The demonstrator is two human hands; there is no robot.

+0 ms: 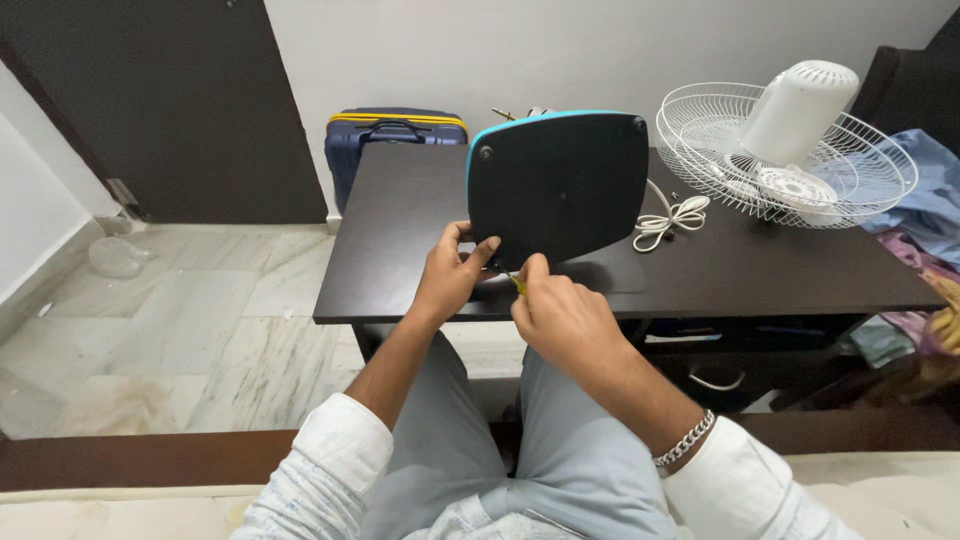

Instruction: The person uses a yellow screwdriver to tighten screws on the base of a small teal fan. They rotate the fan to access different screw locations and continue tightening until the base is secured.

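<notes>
Hands at frame centre: left hand (452,272) tilts a black fan base (557,182) upright, exposing its underside. Right hand (560,315) pinches a yellow-handled tool (517,284) at its lower edge.

The base (558,185) is a flat, rounded-square panel, black on the face turned to the camera, with a turquoise rim showing along its top and left edges. It stands tilted on its lower edge at centre frame, above the near edge of the dark surface (420,270). Round black feet sit at its upper corners. A small yellow-green tool (516,283) touches its bottom edge, mostly hidden.
</notes>
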